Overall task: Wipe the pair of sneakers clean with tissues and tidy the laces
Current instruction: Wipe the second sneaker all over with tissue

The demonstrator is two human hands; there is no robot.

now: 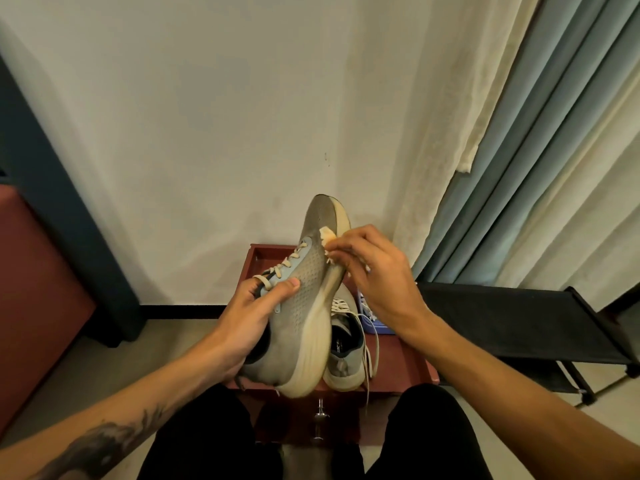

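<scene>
Above tray [273, 246] | left fingers [282, 291] grip sneaker [308, 306] (toe up) | right fingers [346, 242] pinch tissue [327, 234], apparently touching upper.

raised sneaker [304, 306]: grey mesh, cream sole facing right, toe up and far | tissue [327, 236]: crumpled, pressed against its toe side | second sneaker [343, 362]: right, upright on red tray [270, 247] | laces [376, 344]: loose, trailing near
</scene>
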